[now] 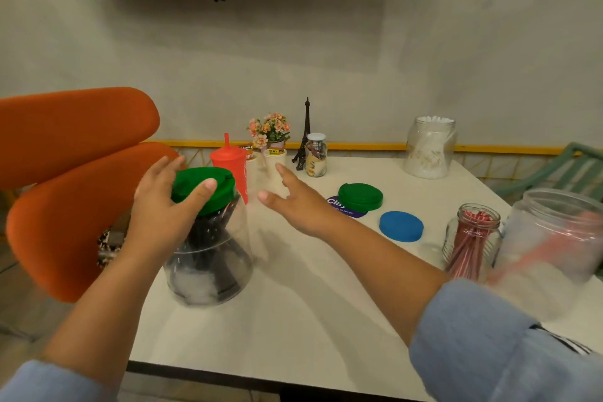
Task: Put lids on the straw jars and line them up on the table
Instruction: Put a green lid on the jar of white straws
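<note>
1. Grips the fitted green lid (199,174) from above with the left hand (163,206), thumb on the near rim and fingers curled over the far side. Probably seating or twisting it home.
2. Finds the black-straw jar (208,264) under that lid, near the left edge of the white table (293,320). Looks upright, though blurred.
3. Holds nothing in the right hand (293,202): fingers straight and spread, hovering between that jar and the loose green lid (360,196), which lies flat, partly on a purple coaster (336,207).
4. Leaves three jars uncapped:
   - the white-straw jar (429,147) at the back right;
   - the small glass jar (473,241) of red straws;
   - a large clear jar (554,238) at the right edge, too blurred to tell whether touching the glass one.
5. Shows a blue lid (401,226) lying flat near the small glass jar.
6. Judging the big clear jars: likely light plastic, smooth, with walls that give under a squeeze. Best steadied low on the body or at the shoulder with one hand while turning the lid by its rim with the other.
7. Judging the small glass jar: stiffer, heavier for its size and breakable. Better wrapped around the ribbed body than lifted by the mouth.
8. Calls for care sliding the black-straw jar, given how close it sits to the table edge.
</note>
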Demonstrator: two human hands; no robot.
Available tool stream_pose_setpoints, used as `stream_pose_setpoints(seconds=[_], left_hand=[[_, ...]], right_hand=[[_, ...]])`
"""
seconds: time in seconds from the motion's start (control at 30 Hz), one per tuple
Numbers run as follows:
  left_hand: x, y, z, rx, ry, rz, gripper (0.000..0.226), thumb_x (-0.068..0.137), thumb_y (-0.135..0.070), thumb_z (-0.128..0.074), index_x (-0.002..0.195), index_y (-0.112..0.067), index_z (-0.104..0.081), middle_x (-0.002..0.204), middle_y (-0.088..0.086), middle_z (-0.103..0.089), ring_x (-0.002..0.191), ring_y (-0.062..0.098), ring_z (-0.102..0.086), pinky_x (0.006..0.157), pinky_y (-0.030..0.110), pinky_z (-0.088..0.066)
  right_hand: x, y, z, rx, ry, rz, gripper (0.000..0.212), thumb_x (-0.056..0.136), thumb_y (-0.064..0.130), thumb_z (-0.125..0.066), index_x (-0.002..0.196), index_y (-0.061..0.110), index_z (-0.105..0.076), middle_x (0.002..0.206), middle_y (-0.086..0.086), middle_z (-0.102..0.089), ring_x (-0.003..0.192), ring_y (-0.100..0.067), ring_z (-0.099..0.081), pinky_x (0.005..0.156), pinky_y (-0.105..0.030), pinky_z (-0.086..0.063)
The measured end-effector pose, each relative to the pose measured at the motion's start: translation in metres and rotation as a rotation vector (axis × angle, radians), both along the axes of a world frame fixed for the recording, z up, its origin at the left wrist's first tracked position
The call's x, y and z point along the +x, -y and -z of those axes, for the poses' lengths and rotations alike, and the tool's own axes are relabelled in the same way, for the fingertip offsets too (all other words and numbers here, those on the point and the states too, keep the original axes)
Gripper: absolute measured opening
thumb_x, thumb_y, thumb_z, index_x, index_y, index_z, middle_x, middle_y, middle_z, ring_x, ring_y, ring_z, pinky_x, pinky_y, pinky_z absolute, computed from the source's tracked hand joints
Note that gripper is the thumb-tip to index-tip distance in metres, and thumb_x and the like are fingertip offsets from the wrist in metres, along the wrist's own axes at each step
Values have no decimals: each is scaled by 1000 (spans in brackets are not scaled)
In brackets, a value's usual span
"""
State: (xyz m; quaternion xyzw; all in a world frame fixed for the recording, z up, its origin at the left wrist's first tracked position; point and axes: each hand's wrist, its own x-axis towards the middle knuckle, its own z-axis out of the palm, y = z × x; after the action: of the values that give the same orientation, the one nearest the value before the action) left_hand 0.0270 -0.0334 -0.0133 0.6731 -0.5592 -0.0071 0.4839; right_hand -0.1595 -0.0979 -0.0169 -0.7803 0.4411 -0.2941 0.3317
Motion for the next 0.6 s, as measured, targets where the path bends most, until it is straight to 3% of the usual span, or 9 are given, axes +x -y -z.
stream_pose_setpoints(seconds=[0.23,0.4,0.6], left_hand=[[-64,14,-37,-69,92,183,54,83,-44,-61,133,-27,-48,150,0,-31,138,20,-27,110,44,-24],[-109,38,-56,-71,51,320,50,85,-38,-62,131,-24,-50,149,-2,-32,135,15,-30,100,25,-24],[-152,98,-70,-7,-15,457,50,85,-40,-59,131,-24,-50,141,-1,-41,131,15,-36,106,30,-29]], right_hand=[[-62,2,-54,-162,-1,99,71,91,49,-46,149,24,-14,155,-2,-23,141,-21,-25,108,-32,-26],[-114,16,-93,-250,-65,217,68,90,51,-44,148,27,-18,154,-2,-25,140,-23,-27,112,-38,-28],[-180,58,-123,-256,-78,352,66,91,51,-44,147,25,-22,153,-3,-28,138,-22,-31,109,-34,-27]])
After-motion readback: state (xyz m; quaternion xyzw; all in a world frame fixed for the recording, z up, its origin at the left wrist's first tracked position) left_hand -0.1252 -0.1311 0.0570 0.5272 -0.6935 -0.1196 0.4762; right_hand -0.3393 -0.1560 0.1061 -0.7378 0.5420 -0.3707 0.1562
